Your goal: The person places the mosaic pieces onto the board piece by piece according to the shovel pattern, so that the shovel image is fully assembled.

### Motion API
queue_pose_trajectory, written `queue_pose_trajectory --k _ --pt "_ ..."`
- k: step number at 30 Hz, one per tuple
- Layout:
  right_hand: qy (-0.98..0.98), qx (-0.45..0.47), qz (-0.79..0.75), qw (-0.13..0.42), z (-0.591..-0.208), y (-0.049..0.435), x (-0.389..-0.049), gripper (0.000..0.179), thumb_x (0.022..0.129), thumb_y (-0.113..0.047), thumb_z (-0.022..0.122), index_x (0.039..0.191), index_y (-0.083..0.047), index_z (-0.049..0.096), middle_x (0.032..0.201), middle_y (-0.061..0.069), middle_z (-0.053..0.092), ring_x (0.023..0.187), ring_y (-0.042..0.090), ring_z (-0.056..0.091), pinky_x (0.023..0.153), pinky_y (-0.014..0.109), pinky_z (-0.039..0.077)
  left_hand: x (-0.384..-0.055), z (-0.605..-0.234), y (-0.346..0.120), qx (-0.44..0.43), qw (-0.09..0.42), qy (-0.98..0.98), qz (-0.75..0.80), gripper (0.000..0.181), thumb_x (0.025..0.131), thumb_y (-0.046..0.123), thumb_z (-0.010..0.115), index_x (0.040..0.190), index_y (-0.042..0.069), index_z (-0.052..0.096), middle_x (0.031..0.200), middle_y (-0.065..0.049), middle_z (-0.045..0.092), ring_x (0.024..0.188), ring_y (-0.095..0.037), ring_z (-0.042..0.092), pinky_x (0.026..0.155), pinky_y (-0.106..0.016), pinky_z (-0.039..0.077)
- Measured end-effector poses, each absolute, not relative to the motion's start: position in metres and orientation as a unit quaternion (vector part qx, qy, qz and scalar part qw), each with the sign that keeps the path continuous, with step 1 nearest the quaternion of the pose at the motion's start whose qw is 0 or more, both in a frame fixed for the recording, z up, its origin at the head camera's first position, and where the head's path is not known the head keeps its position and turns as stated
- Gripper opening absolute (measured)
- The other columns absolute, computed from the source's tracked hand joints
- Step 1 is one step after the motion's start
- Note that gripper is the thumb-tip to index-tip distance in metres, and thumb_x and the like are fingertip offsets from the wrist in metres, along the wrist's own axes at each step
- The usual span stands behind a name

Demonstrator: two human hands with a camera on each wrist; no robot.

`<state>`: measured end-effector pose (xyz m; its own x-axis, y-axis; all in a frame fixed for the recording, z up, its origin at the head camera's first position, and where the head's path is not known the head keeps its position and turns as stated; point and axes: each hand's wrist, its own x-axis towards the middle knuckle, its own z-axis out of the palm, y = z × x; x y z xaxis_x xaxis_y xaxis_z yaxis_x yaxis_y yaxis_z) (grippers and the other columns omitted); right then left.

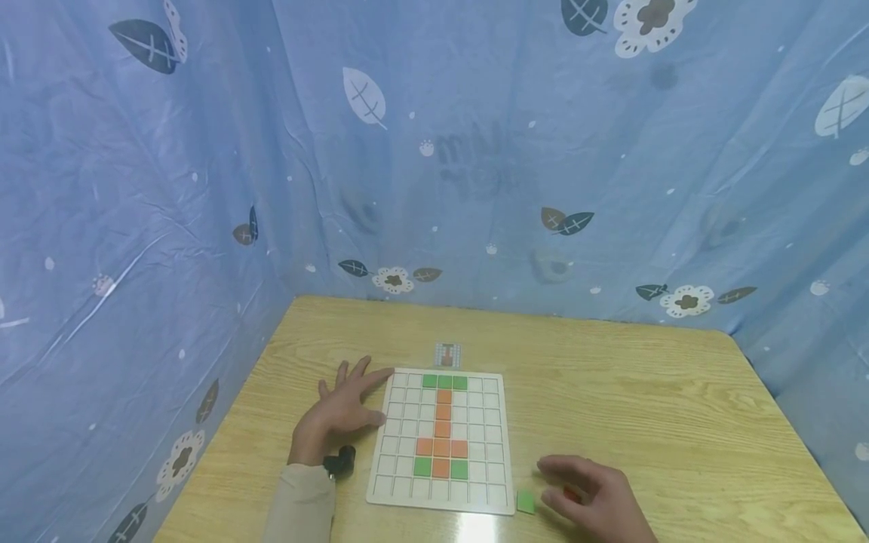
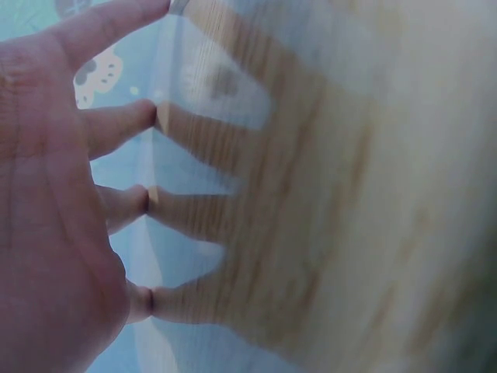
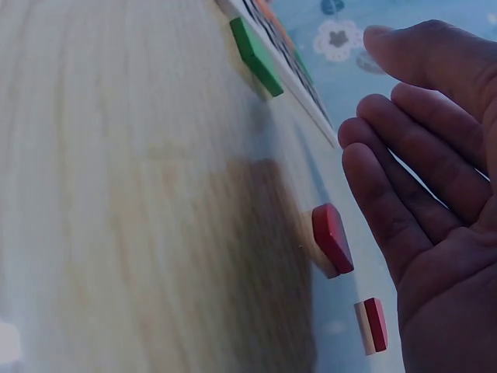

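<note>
A white gridded board (image 1: pixel 402 488) lies on the table, bearing green tiles (image 1: pixel 444 382) in a top row and orange tiles (image 1: pixel 443 412) down the middle. Two more green tiles flank the lowest orange one. My left hand (image 1: pixel 342 411) is spread at the board's upper left edge, index finger and thumb at its rim; the left wrist view shows fingertips against the tabletop. To the board's lower right, my right hand (image 1: pixel 597 501) hovers with loosely bent fingers, holding nothing. Beside it are a loose green tile (image 1: pixel 526 501) and a red tile (image 3: pixel 334 238), with another red piece (image 3: pixel 376 325) farther along.
A small picture card (image 1: pixel 447 355) with a grid pattern lies just beyond the board's top edge. The wooden table (image 1: pixel 631 392) extends to the right. Blue patterned curtains (image 1: pixel 475 151) hang along its back and sides.
</note>
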<state>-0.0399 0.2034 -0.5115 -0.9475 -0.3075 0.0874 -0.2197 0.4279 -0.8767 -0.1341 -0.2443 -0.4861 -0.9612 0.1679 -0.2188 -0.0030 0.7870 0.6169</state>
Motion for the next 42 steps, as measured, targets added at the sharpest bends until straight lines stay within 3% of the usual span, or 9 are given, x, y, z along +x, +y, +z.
queue_pose_trajectory --k 6,9,17,27,38,42 --pt "0.866 -0.219 -0.446 -0.054 -0.521 0.2 -0.039 0.036 0.083 -0.016 0.095 0.117 -0.02 0.084 0.115 -0.006 0.084 0.109 -0.004 0.074 0.089 0.008 0.055 -0.134 -0.486 -0.244 0.045 0.136 0.935 0.325 0.086 0.087 0.017 0.085 0.165 0.028 0.051 0.183 -0.022 0.014 0.166 -0.06 -0.007 0.119 -0.089 -0.012" --pt "0.872 -0.23 -0.426 -0.076 -0.523 0.197 -0.038 0.04 0.08 -0.015 0.097 0.116 -0.025 0.084 0.113 -0.011 0.083 0.105 -0.004 0.073 0.092 0.003 0.049 -0.134 -0.486 -0.244 0.049 0.134 0.933 0.329 0.086 0.087 0.017 0.084 0.166 0.026 0.05 0.183 -0.023 0.014 0.165 -0.062 -0.007 0.119 -0.089 -0.013" --pt "0.879 -0.242 -0.407 -0.054 -0.522 0.193 -0.034 0.04 0.082 -0.019 0.096 0.118 -0.027 0.082 0.113 -0.013 0.083 0.107 -0.004 0.072 0.094 0.001 0.045 -0.134 -0.487 -0.245 0.042 0.142 0.934 0.324 0.086 0.088 0.018 0.084 0.166 0.028 0.05 0.184 -0.021 0.012 0.166 -0.06 -0.008 0.12 -0.088 -0.014" --pt "0.876 -0.275 -0.391 -0.069 -0.523 0.191 -0.034 0.046 0.078 -0.006 0.094 0.118 -0.024 0.081 0.111 -0.015 0.082 0.101 0.0 0.074 0.096 -0.001 0.043 -0.134 -0.487 -0.244 0.038 0.147 0.935 0.321 0.086 0.089 0.018 0.084 0.167 0.029 0.049 0.185 -0.02 0.01 0.167 -0.057 -0.011 0.121 -0.087 -0.014" --pt "0.894 -0.248 -0.371 -0.031 -0.516 0.188 -0.033 0.04 0.082 -0.012 0.094 0.115 -0.029 0.081 0.111 -0.019 0.08 0.099 -0.003 0.07 0.09 0.009 0.052 -0.137 -0.484 -0.245 0.042 0.148 0.935 0.318 0.089 0.088 0.019 0.083 0.168 0.03 0.046 0.185 -0.019 0.008 0.167 -0.057 -0.011 0.12 -0.086 -0.017" --pt "0.894 -0.252 -0.369 -0.03 -0.516 0.188 -0.032 0.042 0.081 -0.012 0.095 0.116 -0.03 0.08 0.111 -0.02 0.079 0.101 -0.004 0.07 0.092 0.007 0.05 -0.137 -0.483 -0.245 0.044 0.146 0.936 0.318 0.089 0.087 0.019 0.083 0.168 0.03 0.047 0.185 -0.019 0.008 0.166 -0.057 -0.011 0.12 -0.087 -0.016"
